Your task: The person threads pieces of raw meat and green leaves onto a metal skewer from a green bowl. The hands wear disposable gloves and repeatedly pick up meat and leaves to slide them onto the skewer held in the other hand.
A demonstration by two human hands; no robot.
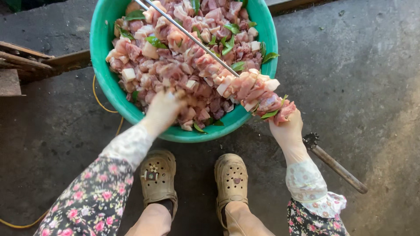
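A large teal basin [101,65] on the concrete floor is full of raw pink meat chunks [175,52] mixed with green leaves. A long metal skewer [192,38] slants across it, and a run of meat pieces [256,94] is threaded on its lower end. My right hand [286,129] grips the skewer just below that threaded meat, above its dark handle [337,166]. My left hand [165,108] reaches into the basin's near side, fingers closed among the loose chunks.
My two feet in tan clogs [158,177] stand just in front of the basin. A yellow cord [103,102] runs along the floor at left. Wooden boards [26,59] lie at the far left.
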